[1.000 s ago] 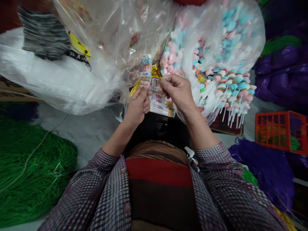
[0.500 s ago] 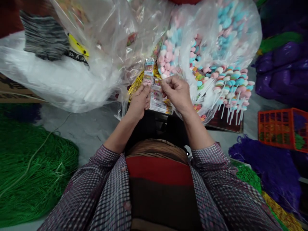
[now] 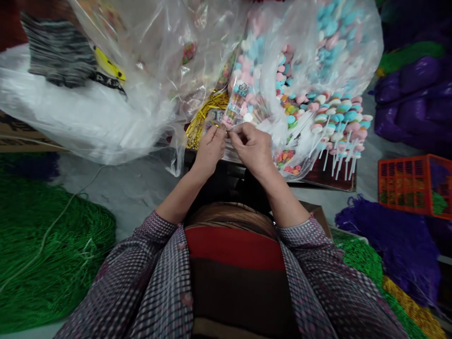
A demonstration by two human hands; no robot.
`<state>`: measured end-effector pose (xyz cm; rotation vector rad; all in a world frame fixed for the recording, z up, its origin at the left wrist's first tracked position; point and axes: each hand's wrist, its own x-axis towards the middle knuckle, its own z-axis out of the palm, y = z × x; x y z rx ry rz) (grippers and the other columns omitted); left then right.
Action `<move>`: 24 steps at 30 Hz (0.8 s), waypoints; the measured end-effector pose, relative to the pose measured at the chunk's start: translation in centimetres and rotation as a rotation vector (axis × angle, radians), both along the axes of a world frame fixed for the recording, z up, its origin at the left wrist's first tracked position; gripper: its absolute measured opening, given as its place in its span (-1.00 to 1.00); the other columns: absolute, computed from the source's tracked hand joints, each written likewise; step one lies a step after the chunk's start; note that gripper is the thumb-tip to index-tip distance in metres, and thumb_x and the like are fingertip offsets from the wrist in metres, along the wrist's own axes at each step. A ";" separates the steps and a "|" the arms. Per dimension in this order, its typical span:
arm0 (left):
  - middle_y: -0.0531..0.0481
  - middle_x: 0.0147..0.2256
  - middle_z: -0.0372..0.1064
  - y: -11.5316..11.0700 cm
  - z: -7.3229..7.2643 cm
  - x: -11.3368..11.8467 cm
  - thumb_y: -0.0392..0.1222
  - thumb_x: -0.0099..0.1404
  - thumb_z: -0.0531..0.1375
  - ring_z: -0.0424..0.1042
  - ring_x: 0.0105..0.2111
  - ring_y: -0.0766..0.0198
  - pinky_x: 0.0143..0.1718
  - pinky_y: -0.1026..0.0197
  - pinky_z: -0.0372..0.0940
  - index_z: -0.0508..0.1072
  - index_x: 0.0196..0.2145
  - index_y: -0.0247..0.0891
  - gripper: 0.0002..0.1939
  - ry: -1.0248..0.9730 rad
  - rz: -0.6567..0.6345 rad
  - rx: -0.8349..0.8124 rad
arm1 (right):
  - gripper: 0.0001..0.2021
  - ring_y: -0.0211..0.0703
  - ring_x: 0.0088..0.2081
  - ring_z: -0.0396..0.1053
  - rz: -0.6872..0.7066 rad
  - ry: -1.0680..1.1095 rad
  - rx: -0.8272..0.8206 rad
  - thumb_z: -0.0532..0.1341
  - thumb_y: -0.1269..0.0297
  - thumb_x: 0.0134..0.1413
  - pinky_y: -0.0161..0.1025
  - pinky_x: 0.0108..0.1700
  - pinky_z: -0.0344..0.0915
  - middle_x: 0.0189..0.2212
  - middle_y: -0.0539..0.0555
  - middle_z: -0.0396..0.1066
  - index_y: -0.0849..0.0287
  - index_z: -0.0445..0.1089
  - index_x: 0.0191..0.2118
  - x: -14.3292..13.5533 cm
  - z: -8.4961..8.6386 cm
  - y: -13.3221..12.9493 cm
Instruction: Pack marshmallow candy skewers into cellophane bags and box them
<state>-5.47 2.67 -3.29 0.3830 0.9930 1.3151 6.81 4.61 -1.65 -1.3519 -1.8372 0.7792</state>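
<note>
A slim clear packet of candy [image 3: 237, 101] with printing on its film points up and away, its near end at my fingertips. My left hand [image 3: 211, 148] is closed in a pinch on that end, and a small gold glint shows at its fingertips. Right against it, my right hand [image 3: 252, 146] is closed too, thumb and forefinger pressed together; what they pinch is too small to make out. Gold twist ties [image 3: 203, 120] lie in a loose pile just beyond my left hand. Partly behind the fingers is another small printed packet [image 3: 214, 114].
Marshmallow lollipops [image 3: 341, 120] with white sticks lie at the right, beside a large clear bag of pastel marshmallows [image 3: 328, 28]. A striped knit glove [image 3: 60, 49] rests on white plastic bags [image 3: 88, 113]. Green netting [image 3: 45, 245] fills the left floor; an orange crate [image 3: 404, 183] stands right.
My hands have come together, the right moving left toward the left hand. The packet has swung from upright to leaning right, its near end now between both hands' fingertips.
</note>
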 end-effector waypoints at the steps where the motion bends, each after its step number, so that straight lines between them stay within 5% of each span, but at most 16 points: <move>1: 0.28 -0.68 -0.09 -0.1 0.2 0.0 -0.08 0.42 0.24 -0.12 -0.76 0.58 -0.70 0.43 -0.22 0.21 -0.48 -0.21 -0.63 -0.011 -0.012 0.011 | -0.73 -0.23 -0.42 0.28 -0.006 0.071 -0.033 0.26 0.06 0.23 -0.25 -0.28 0.26 -0.52 -0.04 0.36 0.10 0.38 -0.42 0.1 0.1 -0.2; 9: 0.30 -0.77 -0.19 -1.0 2.5 -0.1 -0.08 0.52 0.04 -0.19 -0.82 0.55 -0.73 0.43 -0.17 0.26 -0.53 -0.25 -0.56 -0.067 -0.315 -0.051 | -0.49 -0.32 -0.50 0.18 -0.036 0.365 -0.252 0.33 -0.30 0.03 -0.30 -0.39 0.23 -0.57 -0.09 0.30 0.11 0.38 -0.44 1.1 -0.6 -1.1; 17: 0.27 -0.77 -0.23 -1.4 3.1 -0.6 -0.23 0.55 -0.11 -0.21 -0.84 0.55 -0.76 0.43 -0.16 0.24 -0.61 -0.27 -0.47 -0.212 -0.570 -0.128 | -0.55 -0.16 -0.13 0.48 0.210 0.460 -0.307 0.39 -0.24 -0.01 -0.12 0.04 0.44 -0.28 -0.01 0.53 0.07 0.53 -0.25 3.0 -1.1 -0.6; 19: 0.27 -0.77 -0.24 -1.4 3.1 -0.5 -0.19 0.56 -0.11 -0.22 -0.84 0.54 -0.77 0.43 -0.17 0.24 -0.60 -0.26 -0.46 -0.230 -0.575 -0.146 | -0.59 -0.20 -0.18 0.46 0.218 0.467 -0.310 0.37 -0.21 0.04 -0.12 0.02 0.44 -0.32 -0.04 0.51 0.07 0.53 -0.28 3.1 -1.6 -0.5; 24: 0.29 -0.73 -0.20 -1.5 2.7 0.7 0.09 0.52 0.05 -0.16 -0.81 0.53 -0.74 0.41 -0.13 0.28 -0.50 -0.23 -0.52 -0.165 -0.421 -0.091 | -0.63 -0.27 -0.34 0.38 -0.029 0.413 -0.046 0.31 -0.12 0.17 -0.17 -0.08 0.44 -0.45 -0.08 0.40 0.09 0.42 -0.42 2.2 -3.0 -0.6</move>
